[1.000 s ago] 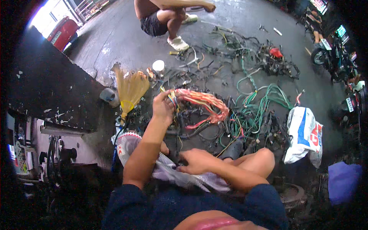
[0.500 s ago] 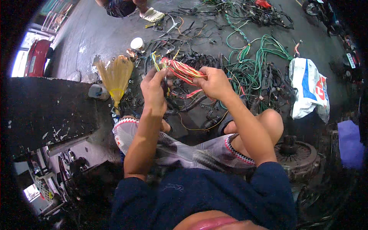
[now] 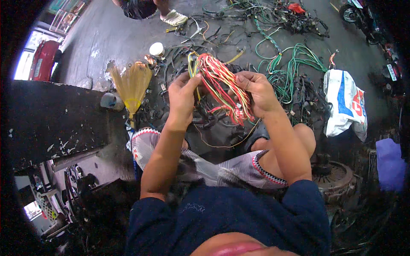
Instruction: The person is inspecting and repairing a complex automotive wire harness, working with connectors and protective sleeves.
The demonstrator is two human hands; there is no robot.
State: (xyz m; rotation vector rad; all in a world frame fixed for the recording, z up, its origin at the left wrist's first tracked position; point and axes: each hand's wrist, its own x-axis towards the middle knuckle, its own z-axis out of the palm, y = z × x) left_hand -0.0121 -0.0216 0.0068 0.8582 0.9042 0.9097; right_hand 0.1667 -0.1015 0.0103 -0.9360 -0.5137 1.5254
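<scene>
A bundle of red, yellow and white wires (image 3: 220,81) is stretched between my two hands, above a heap of dark cables (image 3: 209,121) on the floor. My left hand (image 3: 183,94) pinches the bundle's left end, where yellow wires stick out past the thumb. Around the lower right part of the bundle, my right hand (image 3: 258,91) is closed, thumb on top. Loose red wire ends hang below that hand. The fingertips of both hands are partly hidden behind the wires.
Green wires (image 3: 294,64) lie tangled at the right, beside a white plastic sack (image 3: 341,100). To the left are a straw broom (image 3: 131,87), a white cup (image 3: 156,49) and a grey container (image 3: 112,101). A round metal part (image 3: 335,177) lies near my right knee. Another person's foot (image 3: 174,18) is at the far side.
The wire bundle has swung from nearly level to slanting down to the right, and it looks more spread out. My right hand has moved right and slightly down; both hands still hold the bundle.
</scene>
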